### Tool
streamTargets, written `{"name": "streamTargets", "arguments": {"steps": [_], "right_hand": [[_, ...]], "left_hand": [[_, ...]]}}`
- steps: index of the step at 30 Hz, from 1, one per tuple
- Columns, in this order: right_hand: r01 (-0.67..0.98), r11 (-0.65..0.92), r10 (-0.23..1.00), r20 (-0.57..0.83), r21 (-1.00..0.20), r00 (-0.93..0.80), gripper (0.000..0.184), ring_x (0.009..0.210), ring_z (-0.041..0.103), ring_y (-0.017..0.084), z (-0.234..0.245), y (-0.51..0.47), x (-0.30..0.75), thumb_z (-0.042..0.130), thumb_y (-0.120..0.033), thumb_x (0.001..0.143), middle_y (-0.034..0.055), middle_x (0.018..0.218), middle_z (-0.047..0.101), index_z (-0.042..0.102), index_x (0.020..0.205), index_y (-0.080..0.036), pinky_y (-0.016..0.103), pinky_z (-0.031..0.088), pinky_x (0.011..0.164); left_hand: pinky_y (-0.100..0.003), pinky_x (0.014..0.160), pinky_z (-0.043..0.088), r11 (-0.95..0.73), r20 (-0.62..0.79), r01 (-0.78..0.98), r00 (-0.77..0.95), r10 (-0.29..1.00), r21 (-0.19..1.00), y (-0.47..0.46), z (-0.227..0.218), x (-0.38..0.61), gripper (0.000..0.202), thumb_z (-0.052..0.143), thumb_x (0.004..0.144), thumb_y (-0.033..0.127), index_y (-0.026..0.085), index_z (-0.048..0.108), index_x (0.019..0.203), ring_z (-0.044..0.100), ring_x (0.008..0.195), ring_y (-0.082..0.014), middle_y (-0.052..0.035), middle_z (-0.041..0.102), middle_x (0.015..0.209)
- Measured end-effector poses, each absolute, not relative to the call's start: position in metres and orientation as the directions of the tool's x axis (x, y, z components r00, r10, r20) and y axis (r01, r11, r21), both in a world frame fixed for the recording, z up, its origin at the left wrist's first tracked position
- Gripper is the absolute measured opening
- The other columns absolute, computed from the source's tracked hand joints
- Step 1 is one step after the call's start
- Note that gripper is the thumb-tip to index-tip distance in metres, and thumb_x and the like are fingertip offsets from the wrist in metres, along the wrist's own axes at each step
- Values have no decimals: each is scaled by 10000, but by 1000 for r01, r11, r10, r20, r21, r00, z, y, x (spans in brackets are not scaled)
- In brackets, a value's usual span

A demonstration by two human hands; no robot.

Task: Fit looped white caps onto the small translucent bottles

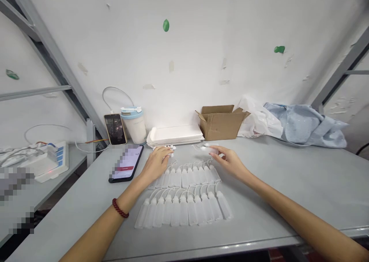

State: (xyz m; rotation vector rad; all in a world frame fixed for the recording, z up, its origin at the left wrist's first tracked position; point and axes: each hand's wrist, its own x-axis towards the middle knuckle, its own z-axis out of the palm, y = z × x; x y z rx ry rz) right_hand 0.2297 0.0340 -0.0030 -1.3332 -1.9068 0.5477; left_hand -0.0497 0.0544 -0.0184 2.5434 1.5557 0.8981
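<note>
Two rows of translucent bottles with thin curved white spouts lie on the grey table, one row nearer (183,212) and one behind it (188,177). My left hand (157,163) is beyond the left end of the back row, its fingers curled over small white pieces (172,151) that are partly hidden. Past the right end of that row, my right hand (229,162) has its index finger and thumb at a small white bottle-like piece (205,149) with a thin tip pointing left. Its exact shape is too small to make out.
Behind the hands lies a stack of white envelopes (175,134), beside an open cardboard box (223,124). A phone (127,164) lies at left, near a propped phone (115,128) and a lidded cup (135,125). A plastic bag (258,118) and blue cloth (308,125) are at right.
</note>
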Motion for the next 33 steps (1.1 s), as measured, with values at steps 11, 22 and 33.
{"name": "streamTargets", "arguments": {"steps": [11,22,33], "right_hand": [[731,386,910,360,-563,-204,321,661,558,184,-25,60,245,466,-268,827,58,795,649,595,1101,-162,310,442,655],[735,344,922,358,-584,-148,198,651,577,145,-27,70,251,472,-174,803,106,981,588,623,923,-127,273,465,618],[792,380,919,294,-478,-263,270,628,530,163,-23,66,247,481,-229,819,59,741,569,702,938,-129,268,404,642]], "left_hand": [[-447,948,398,-525,379,803,409,830,281,58,-26,-45,312,410,851,147,215,656,1031,487,1134,-249,-34,657,1108],[-419,914,411,-506,341,817,409,846,276,55,-23,-44,277,448,839,164,224,692,954,526,1059,-246,-40,674,1061],[-338,886,429,-480,348,825,374,859,299,56,-22,-42,285,471,786,65,188,714,871,583,964,-217,-48,705,971]]}}
